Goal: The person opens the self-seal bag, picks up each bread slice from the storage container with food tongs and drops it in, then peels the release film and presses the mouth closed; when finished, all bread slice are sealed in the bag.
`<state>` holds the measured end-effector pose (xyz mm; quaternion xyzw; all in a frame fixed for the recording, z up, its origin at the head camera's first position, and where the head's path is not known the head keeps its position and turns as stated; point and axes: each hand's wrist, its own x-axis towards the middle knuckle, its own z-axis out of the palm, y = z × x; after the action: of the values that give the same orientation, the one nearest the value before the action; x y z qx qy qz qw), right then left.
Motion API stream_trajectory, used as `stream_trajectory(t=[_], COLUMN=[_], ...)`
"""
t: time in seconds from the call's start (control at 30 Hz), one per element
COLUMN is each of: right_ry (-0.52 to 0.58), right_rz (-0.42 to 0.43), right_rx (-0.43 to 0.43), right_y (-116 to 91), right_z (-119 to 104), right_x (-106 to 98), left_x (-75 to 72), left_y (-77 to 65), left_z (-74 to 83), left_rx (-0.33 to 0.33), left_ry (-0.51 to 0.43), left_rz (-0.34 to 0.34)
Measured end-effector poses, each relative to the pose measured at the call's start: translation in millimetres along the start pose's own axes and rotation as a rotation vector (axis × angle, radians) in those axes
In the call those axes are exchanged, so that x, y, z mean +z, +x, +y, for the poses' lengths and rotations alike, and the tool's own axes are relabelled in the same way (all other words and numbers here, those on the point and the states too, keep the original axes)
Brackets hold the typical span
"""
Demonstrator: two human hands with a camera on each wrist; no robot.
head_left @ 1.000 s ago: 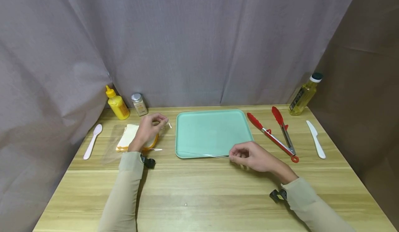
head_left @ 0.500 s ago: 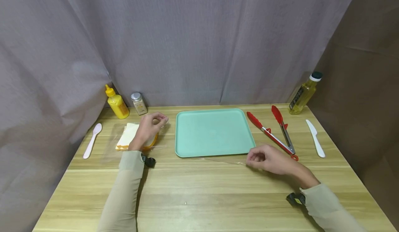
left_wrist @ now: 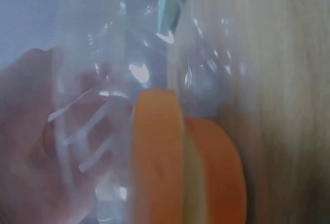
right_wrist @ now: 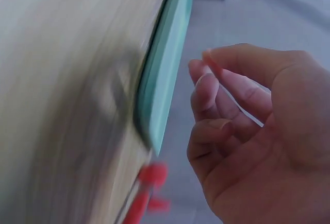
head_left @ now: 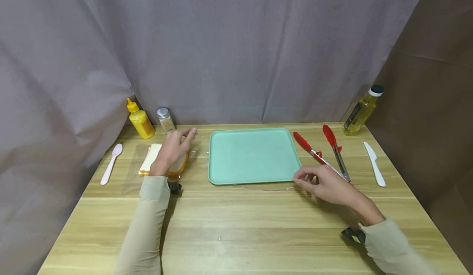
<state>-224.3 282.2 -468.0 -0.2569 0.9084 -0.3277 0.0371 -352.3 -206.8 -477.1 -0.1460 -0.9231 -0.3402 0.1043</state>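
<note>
White sandwich bread (head_left: 149, 160) with orange crusts lies in a clear plastic bag (left_wrist: 139, 72) on the table's left side. My left hand (head_left: 173, 150) is over the bread, partly covering it. In the left wrist view, glossy plastic lies in front of that hand; whether its fingertips pinch the bag cannot be made out. My right hand (head_left: 325, 184) is at the near right corner of the green tray (head_left: 255, 156). Its fingers are loosely bent, and the right wrist view shows nothing between them. A thin clear strip (head_left: 264, 189) lies just before the tray, its end near that hand.
At the left are a pink spoon (head_left: 111, 164), a yellow squeeze bottle (head_left: 142, 123) and a seasoning shaker (head_left: 166, 121). Red-tipped tongs (head_left: 334, 152), a white knife (head_left: 375, 164) and an oil bottle (head_left: 360, 113) are at the right. A grey curtain (head_left: 221, 53) hangs behind.
My right hand has moved right from the tray's front edge, drawing the clear strip along; the strip now lies apart from its fingers. My left hand has shifted slightly away from me.
</note>
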Motion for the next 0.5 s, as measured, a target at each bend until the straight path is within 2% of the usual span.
stream_trajectory(t=[0.17,0.33,0.5], right_ry=[0.094,0.209,0.205], right_rz=[-0.054,-0.124,-0.212], right_rx=[-0.043,-0.094,-0.150], right_y=[28.2,60.1,90.2], right_z=[-33.4,-70.9,-109.5], right_x=[29.6,74.1,125.0], left_x=[-3.7,-6.3,-6.6], left_y=[-0.5,-1.5,-2.2], left_z=[-4.3,-6.4,-5.3], left_rx=[-0.015,-0.012,0.019], left_ry=[-0.014,-0.010,0.023], left_rz=[0.014,0.012,-0.001])
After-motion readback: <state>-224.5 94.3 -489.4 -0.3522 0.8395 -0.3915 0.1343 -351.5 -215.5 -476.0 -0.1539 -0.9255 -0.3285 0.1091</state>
